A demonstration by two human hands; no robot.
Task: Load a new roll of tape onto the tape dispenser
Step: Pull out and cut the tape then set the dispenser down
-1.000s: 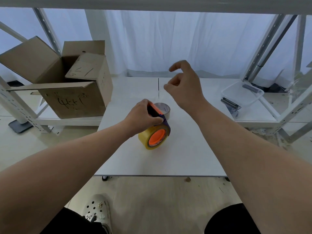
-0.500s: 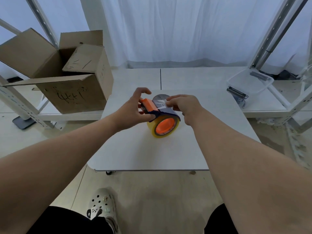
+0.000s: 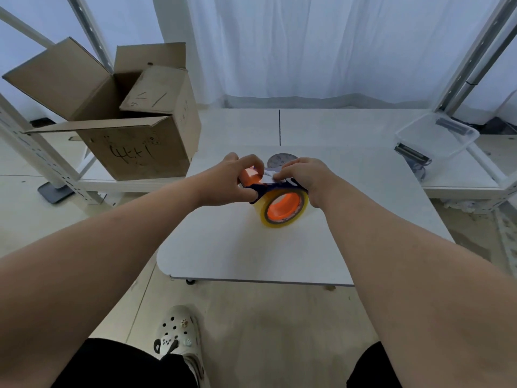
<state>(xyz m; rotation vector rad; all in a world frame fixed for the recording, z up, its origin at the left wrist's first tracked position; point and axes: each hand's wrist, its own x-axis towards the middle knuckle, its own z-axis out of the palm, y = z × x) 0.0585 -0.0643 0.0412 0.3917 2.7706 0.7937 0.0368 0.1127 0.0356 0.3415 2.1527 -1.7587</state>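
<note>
Nearest, over the white table (image 3: pixel 251 247), sits the yellowish tape roll (image 3: pixel 282 210), glossy and translucent, mounted on the tape dispenser (image 3: pixel 261 189) with its bright orange hub showing through the core. The roll appears already seated, so the step in hand is likely feeding the free end across the dispenser's front. To do it well, pull the strip flat and straight, sticky side down, keeping it centred so it does not crease or cling to itself.

The left hand (image 3: pixel 232 182) is clamped around the orange handle end, fingers curled, steadying the frame. The right hand (image 3: pixel 303 176) has its fingertips (image 3: pixel 277 177) pressed together on a clear, shiny strip of tape above the dark frame.

Just behind lies 1 spare grey roll (image 3: pixel 281 161), flat on the table. Farther left stands an open corrugated cardboard box (image 3: pixel 134 147); far right, a clear plastic bin (image 3: pixel 439 135).
</note>
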